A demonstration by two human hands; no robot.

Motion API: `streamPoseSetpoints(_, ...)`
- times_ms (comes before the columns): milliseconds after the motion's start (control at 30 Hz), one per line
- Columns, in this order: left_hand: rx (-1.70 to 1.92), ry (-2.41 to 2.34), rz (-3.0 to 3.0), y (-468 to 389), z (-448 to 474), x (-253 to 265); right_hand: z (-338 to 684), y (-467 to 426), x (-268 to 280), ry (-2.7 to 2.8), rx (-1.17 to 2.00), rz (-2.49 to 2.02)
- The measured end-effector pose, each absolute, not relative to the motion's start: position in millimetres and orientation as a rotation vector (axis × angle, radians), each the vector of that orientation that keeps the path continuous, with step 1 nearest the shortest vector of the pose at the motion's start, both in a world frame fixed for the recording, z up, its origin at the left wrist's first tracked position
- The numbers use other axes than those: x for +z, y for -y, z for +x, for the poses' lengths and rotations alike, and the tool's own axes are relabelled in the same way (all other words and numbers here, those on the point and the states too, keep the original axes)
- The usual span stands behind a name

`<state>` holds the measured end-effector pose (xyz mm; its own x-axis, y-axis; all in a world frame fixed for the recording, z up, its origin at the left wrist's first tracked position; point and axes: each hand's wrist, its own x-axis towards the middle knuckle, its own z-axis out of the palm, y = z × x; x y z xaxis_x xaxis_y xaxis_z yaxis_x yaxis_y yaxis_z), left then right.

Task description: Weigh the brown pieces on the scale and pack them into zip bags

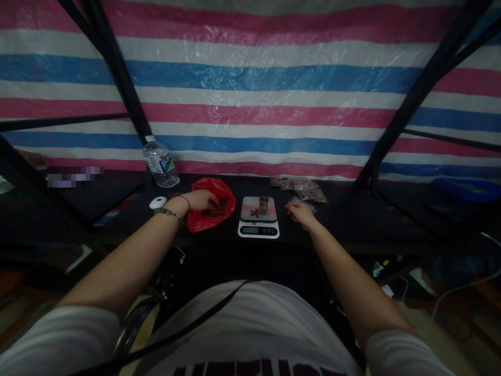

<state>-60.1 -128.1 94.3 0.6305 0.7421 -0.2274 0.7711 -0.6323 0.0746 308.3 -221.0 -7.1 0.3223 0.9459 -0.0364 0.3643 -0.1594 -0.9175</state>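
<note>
My left hand [203, 200] reaches into a red plastic bag [201, 221], its bent fingertips down among small brown pieces [219, 209]; whether they pinch any does not show. Between my hands stands a white digital kitchen scale [259, 230]. On its plate are a small metal cup [263, 203] with brown contents and a few loose brown pieces [254, 212]. My right hand [299, 213] rests on the table just right of the scale, fingers curled closed. A clear plastic bag [309, 206] lies beside and partly under that hand; I cannot make out whether the fingers grip it.
Several filled clear packets [311, 193] lie at the back, right of the scale. A clear plastic bottle [161, 164] stands at the back left, with a white round object [158, 203] before it. Black frame posts [407, 99] and a striped sheet [254, 112] bound the dark table [340, 224].
</note>
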Motion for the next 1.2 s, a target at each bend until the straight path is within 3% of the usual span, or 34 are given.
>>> streamPoseSetpoints(167,-0.247,-1.197,2.671,117,-53,71,304,230,19,1.319,0.64,-1.693)
streamPoseSetpoints(233,-0.237,-1.235,2.669,112,-52,66,290,236,33,1.609,0.501,-1.609)
streamPoseSetpoints(367,-0.252,-1.282,2.657,106,-52,61,243,250,45,2.142,0.516,-1.421)
streamPoseSetpoints(500,-0.244,-1.281,2.675,106,-51,60,210,262,46,2.425,0.176,-1.507)
streamPoseSetpoints(833,-0.302,-1.386,2.689,118,-43,65,175,282,52,2.489,-0.205,-2.021)
streamPoseSetpoints(1200,-0.158,-1.378,2.744,118,-45,65,172,285,56,2.448,-0.121,-1.993)
